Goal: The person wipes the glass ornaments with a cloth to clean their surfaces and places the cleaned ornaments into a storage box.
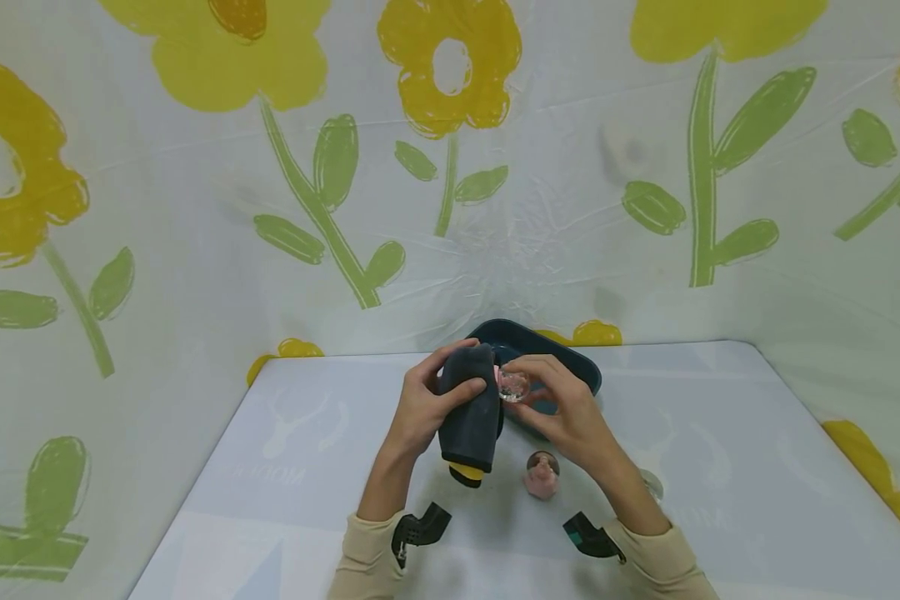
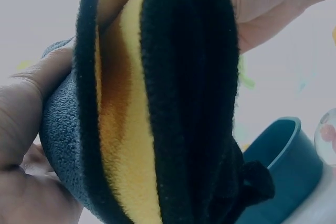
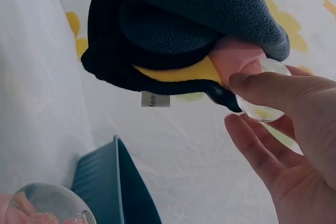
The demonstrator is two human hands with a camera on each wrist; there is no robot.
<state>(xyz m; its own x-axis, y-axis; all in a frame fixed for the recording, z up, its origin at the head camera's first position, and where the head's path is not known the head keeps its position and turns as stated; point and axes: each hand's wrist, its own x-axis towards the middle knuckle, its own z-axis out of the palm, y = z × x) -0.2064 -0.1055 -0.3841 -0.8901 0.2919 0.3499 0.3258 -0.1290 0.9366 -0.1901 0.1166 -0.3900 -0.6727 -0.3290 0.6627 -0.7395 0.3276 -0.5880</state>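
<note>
My left hand (image 1: 422, 410) grips a folded microfiber cloth (image 1: 468, 421), slate blue outside with a yellow lining and black edging. Its thumb lies across the front of the cloth. Close on the right, my right hand (image 1: 567, 410) pinches a small clear glass globe (image 1: 513, 386) between thumb and fingers. In the right wrist view the globe's pink base (image 3: 235, 59) sits against the cloth's fold, partly covered by it. A second globe with a pink figure (image 1: 542, 478) lies on the table below the hands.
Behind the hands a dark teal bin (image 1: 583, 365) stands at the table's back edge. Another pale round object (image 1: 652, 483) is partly hidden by the right forearm. A white table (image 1: 307, 483) spreads below, with a flower-printed curtain (image 1: 540, 208) behind it.
</note>
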